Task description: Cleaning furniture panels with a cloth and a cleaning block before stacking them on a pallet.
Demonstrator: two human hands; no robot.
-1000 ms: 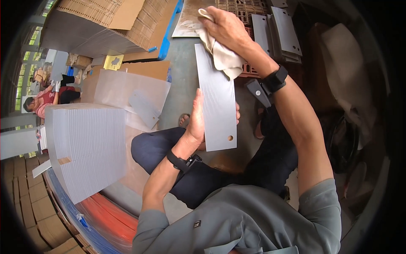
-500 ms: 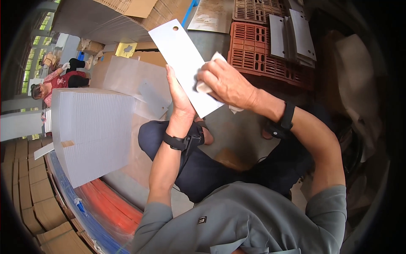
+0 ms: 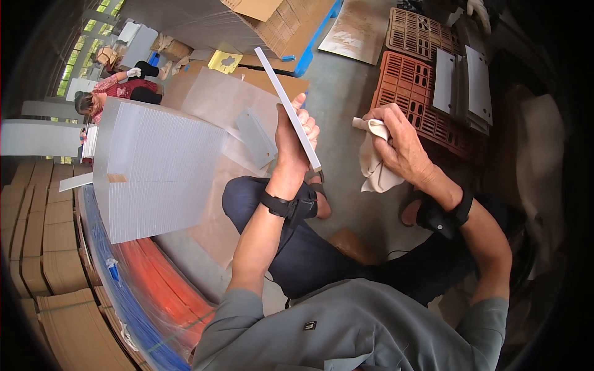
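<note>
My left hand (image 3: 293, 137) grips a white rectangular panel (image 3: 286, 102), now turned nearly edge-on, with the fingers wrapped round its long side. Off to the right, my right hand (image 3: 401, 143) is closed on a cream cloth (image 3: 378, 164) that hangs down below the fingers. Cloth and panel are apart. Left of my left hand, another pale panel with a hole (image 3: 255, 137) lies on a translucent sheet (image 3: 207, 99). A tall stack of white panels (image 3: 164, 170) stands beyond it on the left.
An orange plastic crate (image 3: 402, 80) at the upper right bears several white panels (image 3: 444, 80). Cardboard (image 3: 68, 315) is piled at the lower left beside a red-orange wrapped bundle (image 3: 162, 281). Another person (image 3: 117, 89) sits at the far left; a gloved hand (image 3: 478, 12) shows at the top right.
My right hand and the cloth have come off the panel and moved right. My left hand has turned the panel from face-up to nearly edge-on. The view has shifted slightly.
</note>
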